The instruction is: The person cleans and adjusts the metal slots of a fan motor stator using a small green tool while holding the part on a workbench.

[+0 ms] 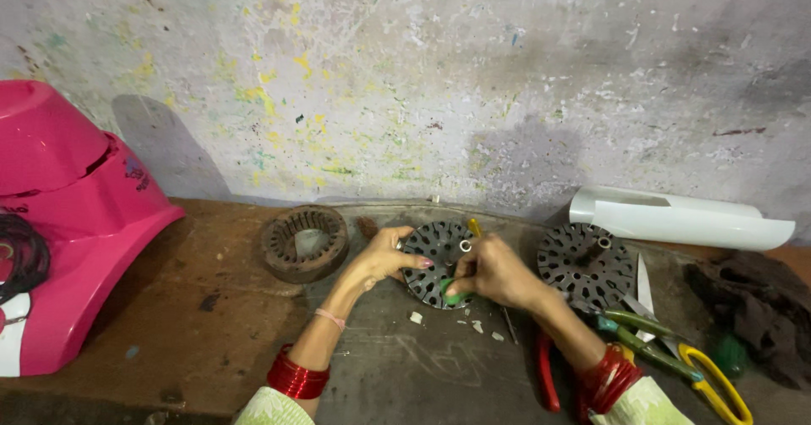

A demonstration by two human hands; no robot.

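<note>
Slotted metal disc (435, 260) lies flat on counter (203, 307), centre, near wall. Left hand (384, 260) steadies disc's left rim, fingers curled onto edge. Right hand (494, 271) over disc's right side, fingers pinched shut on small green piece (454, 292). Second slotted disc (585, 264) just right; rusty ring (304, 243) left; scissors (684, 349) and red-handled pliers (547, 374) near right wrist. Judgement: disc stiff, fairly heavy, thin slot edges likely sharp; best held by outer rim.

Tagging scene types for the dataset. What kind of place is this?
Likely a small motor-repair or winding workshop. On the worn bench lie slotted metal discs, one held by the left hand and right hand, another disc alongside, plus a rusty stator ring and pliers.
</note>
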